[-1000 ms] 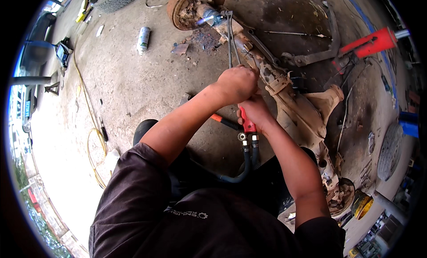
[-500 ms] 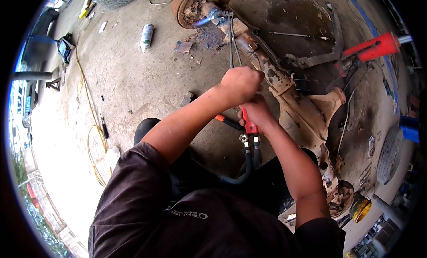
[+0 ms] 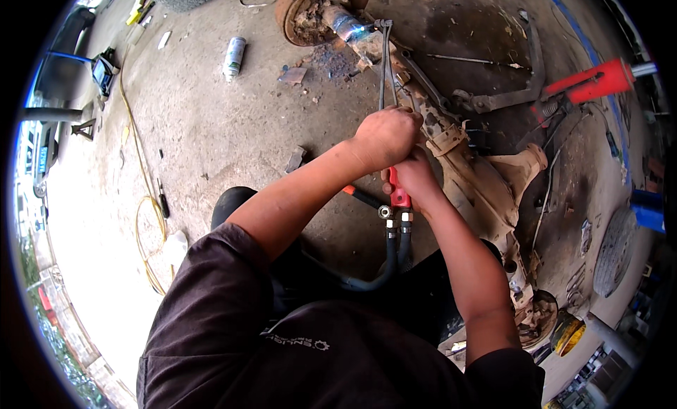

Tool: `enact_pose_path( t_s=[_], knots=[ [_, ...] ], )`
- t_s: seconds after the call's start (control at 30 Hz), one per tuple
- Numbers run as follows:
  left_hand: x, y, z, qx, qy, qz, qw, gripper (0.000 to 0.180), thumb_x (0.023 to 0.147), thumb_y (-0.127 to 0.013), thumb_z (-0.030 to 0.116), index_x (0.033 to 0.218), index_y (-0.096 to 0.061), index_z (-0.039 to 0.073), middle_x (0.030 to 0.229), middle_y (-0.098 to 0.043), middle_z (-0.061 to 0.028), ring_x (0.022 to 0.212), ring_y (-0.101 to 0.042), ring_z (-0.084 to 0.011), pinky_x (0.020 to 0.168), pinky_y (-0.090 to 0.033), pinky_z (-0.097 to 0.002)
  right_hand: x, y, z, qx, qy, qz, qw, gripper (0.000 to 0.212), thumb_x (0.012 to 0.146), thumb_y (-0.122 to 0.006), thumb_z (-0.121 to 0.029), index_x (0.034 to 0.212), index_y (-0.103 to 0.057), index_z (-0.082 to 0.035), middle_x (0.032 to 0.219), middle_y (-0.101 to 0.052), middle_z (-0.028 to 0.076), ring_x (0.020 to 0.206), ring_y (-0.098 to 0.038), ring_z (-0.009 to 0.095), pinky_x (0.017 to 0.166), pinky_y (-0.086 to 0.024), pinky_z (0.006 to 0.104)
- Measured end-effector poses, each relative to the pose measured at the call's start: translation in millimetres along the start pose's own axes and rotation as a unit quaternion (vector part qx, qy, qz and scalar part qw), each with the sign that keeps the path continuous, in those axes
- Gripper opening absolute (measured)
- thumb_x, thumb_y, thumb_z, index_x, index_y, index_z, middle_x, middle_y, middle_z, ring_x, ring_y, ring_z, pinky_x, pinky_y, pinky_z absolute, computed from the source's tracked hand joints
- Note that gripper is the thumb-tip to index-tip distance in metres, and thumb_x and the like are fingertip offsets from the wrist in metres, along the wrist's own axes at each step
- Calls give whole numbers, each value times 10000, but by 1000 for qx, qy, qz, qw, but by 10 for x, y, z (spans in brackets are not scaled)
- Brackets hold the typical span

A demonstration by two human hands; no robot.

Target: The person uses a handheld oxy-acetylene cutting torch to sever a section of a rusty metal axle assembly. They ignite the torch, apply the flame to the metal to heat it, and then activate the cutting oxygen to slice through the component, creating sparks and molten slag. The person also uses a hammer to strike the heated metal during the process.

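Observation:
A cutting torch (image 3: 400, 192) with a red handle and long metal tubes points away from me, with two dark hoses at its near end. My right hand (image 3: 417, 176) is closed around the red handle. Just ahead, my left hand (image 3: 389, 136) is closed around the tubes where they meet the handle; its fingertips are partly hidden. At the far end, a small bright blue-white flame glows against the rusty tube of a vehicle axle (image 3: 486, 180). Beside the flame, a rusty brake drum (image 3: 293, 17) sits on the axle's far end.
A spray can (image 3: 234, 58) lies on the concrete floor to the left. A metal bar and a bent arm (image 3: 501, 97) lie right of the axle, near a red jack-like tool (image 3: 596, 81). A yellow hose (image 3: 144, 176) runs along the left. Tyres lie at the far left and right.
The torch head has shifted right along the axle, away from the drum. Its flame, a longer blue streak before, now shows as a short bright spot on the tube. Both hands keep their hold.

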State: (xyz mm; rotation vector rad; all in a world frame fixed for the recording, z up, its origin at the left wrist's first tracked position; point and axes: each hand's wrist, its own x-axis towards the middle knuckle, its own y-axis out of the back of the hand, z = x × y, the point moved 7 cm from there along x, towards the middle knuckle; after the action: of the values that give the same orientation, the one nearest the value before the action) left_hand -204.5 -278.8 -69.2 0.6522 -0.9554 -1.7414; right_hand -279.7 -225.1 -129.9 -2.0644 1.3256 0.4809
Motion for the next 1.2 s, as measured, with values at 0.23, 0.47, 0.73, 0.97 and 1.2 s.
enact_pose_path(
  t_s=[0.23,0.47,0.73,0.97,1.2],
  knots=[
    [15,-78,-85,-8,-13,25,1000,242,913,-649,259,880,-624,21,945,-674,-187,983,-626,-393,870,-498,-471,37,-2,-45,-28,-14,19,999,71,923,-489,-74,925,-531,-17,599,-526,70,437,-523,184,405,-399,330],
    [22,-88,-107,0,-8,17,1000,251,913,-651,261,870,-624,15,942,-679,-199,973,-637,-401,852,-503,-482,41,-11,-48,-37,-23,19,999,76,919,-478,-64,941,-531,-14,612,-529,70,441,-525,182,409,-406,328],
    [28,-94,-148,1,3,23,1000,251,907,-654,251,857,-627,7,943,-683,-201,972,-642,-399,852,-507,-482,84,-18,-34,-37,-27,17,999,84,919,-470,-48,978,-519,-14,647,-525,64,463,-521,171,413,-420,327],
    [40,-84,-142,3,0,18,1000,244,907,-654,248,863,-634,9,953,-684,-198,985,-640,-395,859,-508,-479,83,-30,-61,-40,-34,17,998,69,928,-467,-50,971,-511,-21,649,-516,61,464,-519,168,410,-417,326],
    [59,-113,-156,-1,4,9,1000,243,912,-649,251,869,-636,12,952,-685,-196,990,-640,-392,863,-507,-477,94,-1,-49,-25,-20,33,999,99,926,-513,-75,863,-550,-8,618,-546,75,444,-507,159,406,-411,297]
  ],
)
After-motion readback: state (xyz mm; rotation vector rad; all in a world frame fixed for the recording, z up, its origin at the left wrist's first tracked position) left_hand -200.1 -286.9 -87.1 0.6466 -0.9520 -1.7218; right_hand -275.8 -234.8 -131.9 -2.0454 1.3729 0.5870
